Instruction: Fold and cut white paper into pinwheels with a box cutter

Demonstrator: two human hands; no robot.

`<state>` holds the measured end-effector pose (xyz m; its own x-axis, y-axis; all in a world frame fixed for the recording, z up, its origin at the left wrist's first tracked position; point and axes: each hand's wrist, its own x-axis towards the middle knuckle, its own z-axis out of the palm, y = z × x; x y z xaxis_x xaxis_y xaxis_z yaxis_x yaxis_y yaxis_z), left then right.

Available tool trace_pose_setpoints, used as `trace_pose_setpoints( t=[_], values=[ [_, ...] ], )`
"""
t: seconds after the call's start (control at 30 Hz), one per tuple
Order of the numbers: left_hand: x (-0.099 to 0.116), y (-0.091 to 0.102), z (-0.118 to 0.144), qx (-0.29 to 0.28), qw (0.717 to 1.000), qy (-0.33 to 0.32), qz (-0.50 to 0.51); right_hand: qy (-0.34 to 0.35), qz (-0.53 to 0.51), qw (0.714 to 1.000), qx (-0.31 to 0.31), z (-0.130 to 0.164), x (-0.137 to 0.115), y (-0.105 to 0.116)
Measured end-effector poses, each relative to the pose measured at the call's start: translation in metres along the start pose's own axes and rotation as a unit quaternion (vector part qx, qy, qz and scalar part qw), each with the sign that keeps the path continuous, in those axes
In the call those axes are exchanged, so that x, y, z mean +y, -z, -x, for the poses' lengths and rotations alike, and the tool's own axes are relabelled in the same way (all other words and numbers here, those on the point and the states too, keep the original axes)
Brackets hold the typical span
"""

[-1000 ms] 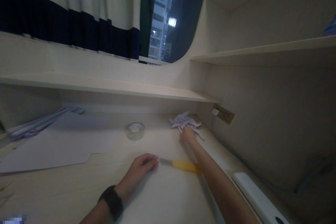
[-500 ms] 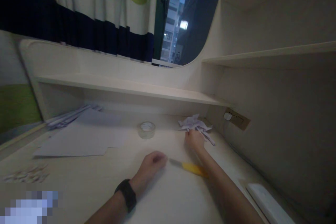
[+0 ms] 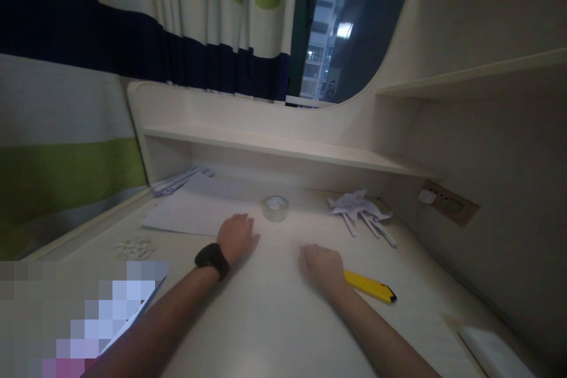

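My left hand (image 3: 237,236), with a black band on its wrist, lies palm down on the desk (image 3: 425,283), fingers forward, holding nothing. It rests just short of a roll of clear tape (image 3: 275,208) and beside a flat white sheet (image 3: 195,215). My right hand (image 3: 321,266) rests on the desk with its fingers curled in, and nothing shows in it. A yellow utility knife (image 3: 370,286) lies right next to it on the right. Folded white paper pieces (image 3: 358,209) lie further back, apart from both hands.
A low shelf (image 3: 283,147) runs along the back of the desk, with a striped curtain (image 3: 133,29) and a window above. A wall socket (image 3: 447,204) sits at the right. Small white bits (image 3: 133,247) lie at the left, and a white object (image 3: 491,351) lies at the bottom right.
My right hand has let go of the folded paper and drawn back beside the knife. My left hand has moved away from the knife's tip toward the tape. The view has turned left.
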<state>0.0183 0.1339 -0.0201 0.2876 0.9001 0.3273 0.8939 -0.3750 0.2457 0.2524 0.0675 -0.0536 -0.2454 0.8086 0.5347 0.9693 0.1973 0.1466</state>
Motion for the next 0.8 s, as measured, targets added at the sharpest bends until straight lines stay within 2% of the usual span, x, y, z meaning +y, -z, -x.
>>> trace_pose_setpoints(
  t=[0.13,0.33,0.5,0.8],
  values=[
    [-0.025,-0.002,-0.010,-0.032,0.996,0.035,-0.076,0.026,-0.009,0.998,0.048,0.004,0.000,-0.003],
    [-0.036,-0.002,-0.018,-0.085,0.987,0.063,-0.121,0.005,-0.011,0.998,0.069,0.003,0.000,0.001],
    [-0.035,0.002,-0.016,-0.101,0.983,0.069,-0.137,-0.037,-0.013,0.999,0.037,0.011,0.012,0.011],
    [-0.024,0.002,-0.008,-0.085,0.983,0.044,-0.154,-0.037,-0.091,0.995,-0.035,0.065,0.068,0.031]
  ],
)
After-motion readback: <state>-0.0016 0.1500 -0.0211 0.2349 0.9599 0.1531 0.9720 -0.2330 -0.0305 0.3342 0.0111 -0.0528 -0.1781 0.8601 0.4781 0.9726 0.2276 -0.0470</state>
